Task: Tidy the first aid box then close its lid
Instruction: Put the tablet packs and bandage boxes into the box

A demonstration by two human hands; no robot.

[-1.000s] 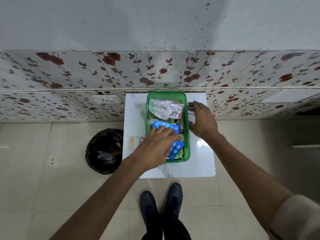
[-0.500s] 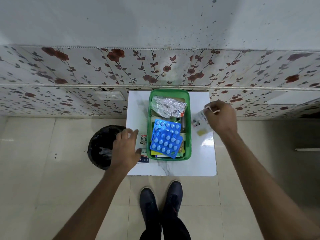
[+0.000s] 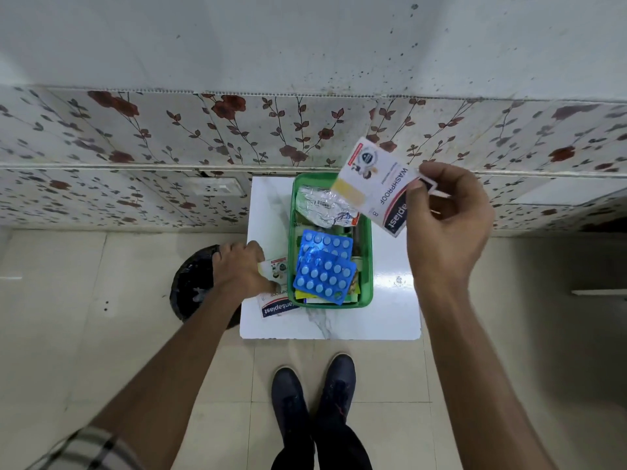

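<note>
The green first aid box (image 3: 365,266) stands open on a small white table (image 3: 393,300), with no lid in sight. Inside lie two blue pill blister packs (image 3: 324,273), a crumpled silver foil pack (image 3: 319,205) and other packets beneath. My right hand (image 3: 448,225) holds a white plaster packet (image 3: 376,184) raised above the box's far right corner. My left hand (image 3: 241,269) rests on a second plaster packet (image 3: 276,301) lying on the table left of the box, fingers pressing its upper end.
A bin lined with a black bag (image 3: 193,286) stands on the floor left of the table. A floral-tiled wall (image 3: 203,137) with a socket (image 3: 217,189) rises behind. My shoes (image 3: 315,395) are at the table's near edge.
My left hand left the blister packs in the box and moved to the packet on the table's left. My right hand lifted the other packet from the table into the air.
</note>
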